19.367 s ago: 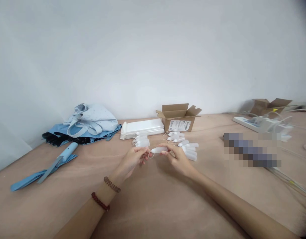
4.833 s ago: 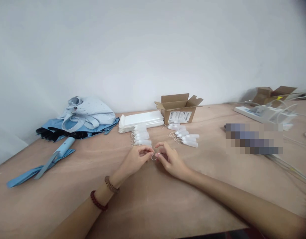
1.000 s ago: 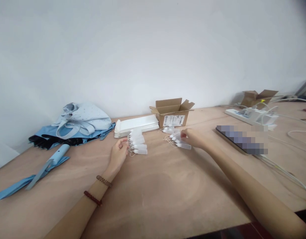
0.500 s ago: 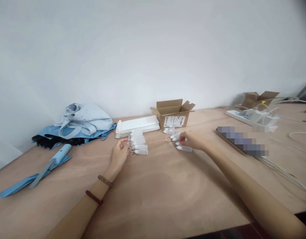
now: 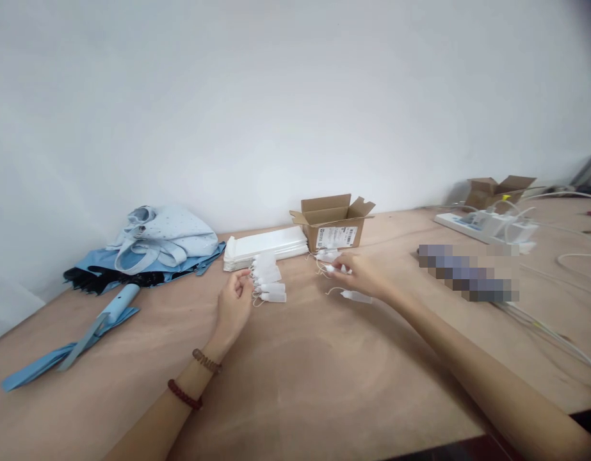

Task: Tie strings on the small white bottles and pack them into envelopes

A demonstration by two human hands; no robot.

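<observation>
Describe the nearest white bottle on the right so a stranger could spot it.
Find the labelled, open cardboard box, then come toward the viewer past the right hand. The white bottle there, string trailing left, lies apart from the other bottles.

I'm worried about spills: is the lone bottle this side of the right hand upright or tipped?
Tipped: the bottle lies on its side on the table, its narrow tip pointing left. Whether it's full, I cannot tell.
</observation>
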